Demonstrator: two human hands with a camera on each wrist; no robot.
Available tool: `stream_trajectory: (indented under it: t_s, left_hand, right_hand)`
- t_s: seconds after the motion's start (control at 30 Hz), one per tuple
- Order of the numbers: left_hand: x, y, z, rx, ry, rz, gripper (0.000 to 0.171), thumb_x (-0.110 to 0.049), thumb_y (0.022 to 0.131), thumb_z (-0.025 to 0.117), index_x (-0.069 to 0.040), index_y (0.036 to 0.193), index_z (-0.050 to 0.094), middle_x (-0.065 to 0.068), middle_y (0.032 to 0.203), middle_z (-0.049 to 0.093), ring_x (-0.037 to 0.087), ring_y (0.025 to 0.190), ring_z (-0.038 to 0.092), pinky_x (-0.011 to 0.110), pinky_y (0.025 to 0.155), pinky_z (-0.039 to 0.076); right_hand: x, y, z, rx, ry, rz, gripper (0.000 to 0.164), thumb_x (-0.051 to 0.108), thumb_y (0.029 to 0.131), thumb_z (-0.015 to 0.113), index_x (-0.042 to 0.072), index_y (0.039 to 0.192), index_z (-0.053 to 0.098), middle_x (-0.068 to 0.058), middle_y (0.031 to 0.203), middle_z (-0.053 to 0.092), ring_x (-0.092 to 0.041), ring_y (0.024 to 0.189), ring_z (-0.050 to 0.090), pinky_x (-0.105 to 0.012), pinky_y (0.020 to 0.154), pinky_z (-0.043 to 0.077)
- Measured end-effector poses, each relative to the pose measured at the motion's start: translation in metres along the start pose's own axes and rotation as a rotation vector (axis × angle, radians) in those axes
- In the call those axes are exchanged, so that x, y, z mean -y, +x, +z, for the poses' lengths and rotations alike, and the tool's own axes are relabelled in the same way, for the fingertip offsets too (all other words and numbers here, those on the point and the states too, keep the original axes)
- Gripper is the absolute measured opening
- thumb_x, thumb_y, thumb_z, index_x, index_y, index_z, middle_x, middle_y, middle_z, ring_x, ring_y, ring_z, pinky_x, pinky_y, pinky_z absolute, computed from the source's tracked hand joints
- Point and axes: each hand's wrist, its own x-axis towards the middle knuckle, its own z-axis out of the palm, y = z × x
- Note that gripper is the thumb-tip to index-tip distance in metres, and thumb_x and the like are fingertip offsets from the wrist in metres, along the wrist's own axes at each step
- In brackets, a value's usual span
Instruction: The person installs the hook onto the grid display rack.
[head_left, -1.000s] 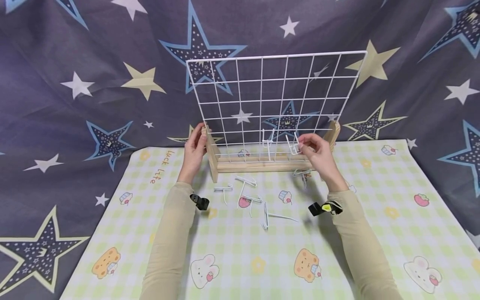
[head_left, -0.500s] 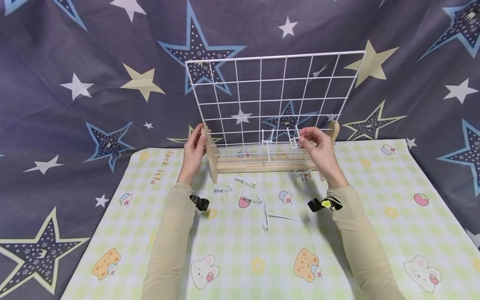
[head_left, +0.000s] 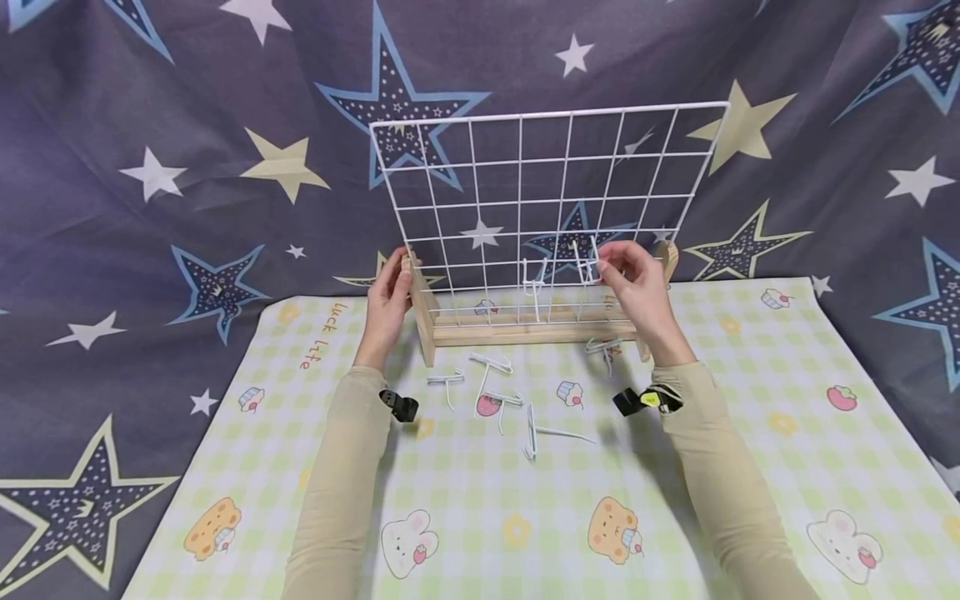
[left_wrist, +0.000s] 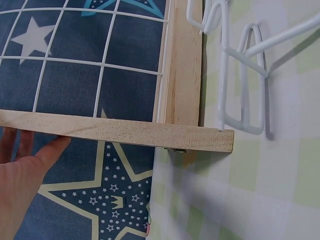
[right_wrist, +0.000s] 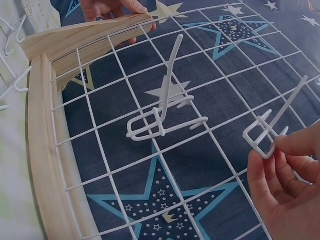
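Note:
A white wire grid panel [head_left: 520, 158] stands in a wooden stand [head_left: 517, 335]. My left hand [head_left: 387, 300] grips the stand's left side piece [left_wrist: 115, 131], thumb and fingers on its outer edge. With thumb and fingers, my right hand [head_left: 637, 292] pinches a white wire hook [right_wrist: 261, 134] by its lower corner, at the grid's right half. Its prong juts out toward me; whether its ends are caught on a wire, I cannot tell. Left of it, another white hook [right_wrist: 161, 122] hangs on the grid, held by no hand.
Several loose white hooks lie on the checked tablecloth in front of the stand, among them a long-pronged hook [head_left: 534, 432] and a hook [head_left: 606, 346] near the stand's right end. A dark star-patterned curtain [head_left: 225, 183] hangs close behind the grid.
My right hand has risen slightly, lifting the pinched hook up along the grid. The left hand stays on the side piece, and the other hooks have not moved.

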Motion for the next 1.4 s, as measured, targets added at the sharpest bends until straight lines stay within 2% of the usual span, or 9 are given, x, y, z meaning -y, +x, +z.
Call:
stream_trajectory:
  t_s: [0.23,0.47,0.57,0.7,0.8,1.03,1.13,1.23,1.4]
  left_hand:
    - [0.001,0.000,-0.001,0.013,-0.019,0.012,0.046,-0.010,0.104,0.040,0.000,0.148,0.032,0.031,0.137,0.044,0.014,0.110,0.053,0.059,0.099,0.038]
    - [0.001,0.000,-0.001,0.009,-0.004,0.014,0.046,-0.016,0.104,0.044,-0.002,0.147,0.036,0.028,0.136,0.047,0.019,0.114,0.053,0.052,0.099,0.043]
    - [0.002,0.001,-0.001,0.009,-0.003,0.020,0.047,-0.017,0.103,0.045,-0.003,0.147,0.037,0.028,0.135,0.048,0.021,0.115,0.052,0.052,0.098,0.044]
    - [0.002,0.000,-0.001,0.006,-0.008,0.009,0.047,-0.017,0.103,0.045,-0.003,0.148,0.036,0.028,0.136,0.047,0.017,0.114,0.053,0.052,0.099,0.043]
    - [0.001,0.000,0.000,0.004,-0.008,0.001,0.048,-0.015,0.103,0.043,-0.003,0.148,0.035,0.029,0.137,0.045,0.015,0.114,0.052,0.053,0.100,0.041]
    - [0.002,0.000,-0.001,0.010,-0.011,0.010,0.047,-0.015,0.104,0.042,-0.003,0.148,0.035,0.030,0.137,0.044,0.016,0.113,0.052,0.056,0.099,0.040]
    - [0.002,0.000,-0.001,0.008,-0.014,0.019,0.046,-0.017,0.103,0.044,-0.003,0.147,0.037,0.030,0.135,0.046,0.020,0.113,0.053,0.057,0.099,0.040]
    - [0.002,0.000,-0.001,0.009,-0.010,0.023,0.045,-0.017,0.104,0.045,-0.003,0.146,0.038,0.029,0.135,0.046,0.021,0.112,0.054,0.057,0.097,0.041]
    - [0.001,0.000,-0.001,0.004,0.012,0.013,0.046,-0.020,0.104,0.045,-0.005,0.146,0.039,0.027,0.135,0.048,0.016,0.109,0.055,0.055,0.096,0.044]
  right_hand:
    - [0.004,0.005,0.003,-0.012,0.019,-0.017,0.016,-0.014,0.091,0.053,-0.021,0.105,0.053,-0.011,0.084,0.058,-0.011,0.072,0.054,-0.021,0.070,0.051]
    - [0.008,0.008,0.005,-0.026,0.024,-0.010,0.020,-0.013,0.091,0.053,-0.024,0.108,0.051,-0.006,0.086,0.058,-0.012,0.075,0.055,-0.021,0.070,0.052]
    - [0.009,0.010,0.007,-0.034,0.029,-0.008,0.020,-0.013,0.091,0.053,-0.023,0.108,0.051,-0.010,0.087,0.059,-0.011,0.075,0.055,-0.021,0.071,0.053]
    - [0.011,0.012,0.008,-0.045,0.035,-0.015,0.020,-0.013,0.091,0.053,-0.023,0.108,0.053,-0.012,0.088,0.058,-0.010,0.074,0.055,-0.022,0.071,0.054]
    - [0.012,0.015,0.009,-0.054,0.039,-0.020,0.019,-0.013,0.091,0.053,-0.022,0.107,0.053,-0.008,0.086,0.058,-0.011,0.073,0.055,-0.023,0.071,0.054]
    - [-0.008,0.027,0.006,-0.052,0.035,-0.019,0.018,-0.011,0.091,0.055,-0.019,0.108,0.056,-0.005,0.086,0.059,-0.012,0.073,0.056,-0.023,0.070,0.054]
    - [-0.010,0.030,0.006,-0.049,0.026,-0.017,0.019,-0.010,0.092,0.056,-0.018,0.109,0.057,-0.005,0.087,0.059,-0.011,0.072,0.056,-0.024,0.071,0.054]
    - [-0.007,0.030,0.007,-0.053,0.020,-0.012,0.019,-0.010,0.091,0.056,-0.019,0.109,0.057,-0.005,0.087,0.059,-0.010,0.072,0.055,-0.026,0.071,0.054]
    - [0.010,0.023,0.013,-0.069,0.016,-0.018,0.020,-0.013,0.090,0.055,-0.022,0.107,0.055,-0.008,0.086,0.059,-0.010,0.072,0.056,-0.024,0.071,0.055]
